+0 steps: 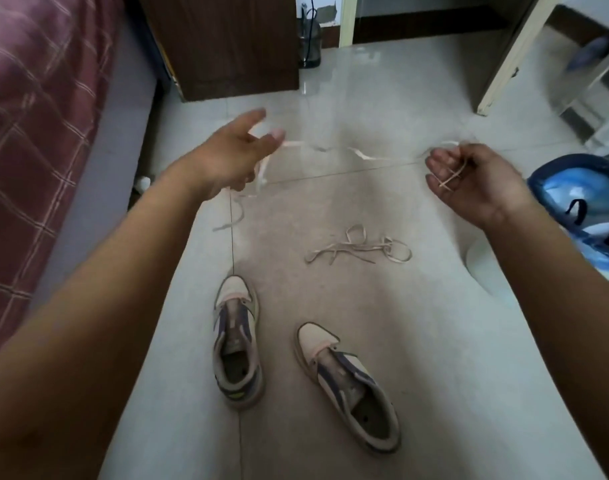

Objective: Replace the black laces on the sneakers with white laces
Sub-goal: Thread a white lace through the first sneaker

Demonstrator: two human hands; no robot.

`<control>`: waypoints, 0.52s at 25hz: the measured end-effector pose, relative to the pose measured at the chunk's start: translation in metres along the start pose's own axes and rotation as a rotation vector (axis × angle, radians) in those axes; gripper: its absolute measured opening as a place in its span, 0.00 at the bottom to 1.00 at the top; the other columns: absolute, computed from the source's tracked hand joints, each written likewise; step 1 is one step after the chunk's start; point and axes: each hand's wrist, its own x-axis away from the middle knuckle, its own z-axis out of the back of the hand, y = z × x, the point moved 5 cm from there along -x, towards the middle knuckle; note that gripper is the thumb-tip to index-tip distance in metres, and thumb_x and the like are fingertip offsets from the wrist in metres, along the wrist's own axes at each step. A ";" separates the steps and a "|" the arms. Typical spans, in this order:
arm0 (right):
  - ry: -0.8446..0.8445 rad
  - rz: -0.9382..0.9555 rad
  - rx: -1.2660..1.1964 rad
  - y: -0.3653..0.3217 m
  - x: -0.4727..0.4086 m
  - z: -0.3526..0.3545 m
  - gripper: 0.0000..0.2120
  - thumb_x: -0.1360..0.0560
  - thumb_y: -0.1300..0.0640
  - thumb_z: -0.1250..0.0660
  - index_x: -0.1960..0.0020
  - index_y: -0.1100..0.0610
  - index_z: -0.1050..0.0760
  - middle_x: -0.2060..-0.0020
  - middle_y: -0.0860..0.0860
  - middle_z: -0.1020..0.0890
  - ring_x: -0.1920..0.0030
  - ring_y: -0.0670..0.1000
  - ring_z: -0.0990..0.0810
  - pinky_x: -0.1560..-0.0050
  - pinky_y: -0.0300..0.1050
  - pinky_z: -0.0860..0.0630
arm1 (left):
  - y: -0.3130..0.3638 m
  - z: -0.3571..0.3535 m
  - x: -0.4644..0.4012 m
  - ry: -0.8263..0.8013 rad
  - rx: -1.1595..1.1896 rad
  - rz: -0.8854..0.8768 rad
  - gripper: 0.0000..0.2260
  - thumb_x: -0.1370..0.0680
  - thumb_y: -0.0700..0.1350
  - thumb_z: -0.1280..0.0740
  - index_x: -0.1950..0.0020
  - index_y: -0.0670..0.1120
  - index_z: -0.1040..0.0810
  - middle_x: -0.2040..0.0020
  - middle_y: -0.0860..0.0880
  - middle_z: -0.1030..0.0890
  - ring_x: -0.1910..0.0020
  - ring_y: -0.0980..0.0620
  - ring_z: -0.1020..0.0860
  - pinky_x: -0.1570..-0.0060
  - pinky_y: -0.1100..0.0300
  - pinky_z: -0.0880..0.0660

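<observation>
I see both hands raised over the tiled floor (417, 341) with a white lace (362, 154) stretched between them, its long axis running left to right, roughly level, blurred in the middle. My left hand (234, 157) has its fingers mostly extended and spread, with the lace passing by the thumb and fingertips; a loose tail drops from that hand and curls toward the floor. I cannot tell whether it really pinches the lace or the lace just drapes over it. My right hand (465, 181) is palm up with fingers curled in, grasping the other end, and lace loops cross over its fingers. A second white lace (360, 249) lies in a loose tangle on the floor between the hands and the shoes, spread mostly left to right. Two sneakers, both without laces in the eyelets, sit on the floor nearer to me: the left sneaker (237, 344) points straight away from me, long axis near vertical in the view; the right sneaker (348, 386) is just beside it, apart, toe angled up and to the left, heel toward lower right. Plaid bedding (36, 133) is at far left, a dark wooden cabinet (223, 43) up top, and a blue bag (580, 209) at right, near my right wrist.
</observation>
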 end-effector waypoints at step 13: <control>-0.139 -0.819 0.167 0.266 0.065 -0.014 0.10 0.23 0.55 0.39 0.62 0.55 0.25 0.64 0.52 0.19 0.61 0.51 0.22 0.55 0.47 0.28 | -0.164 -0.178 0.130 -0.181 0.417 0.684 0.04 0.22 0.38 0.36 0.57 0.41 0.25 0.67 0.44 0.23 0.73 0.51 0.26 0.71 0.62 0.29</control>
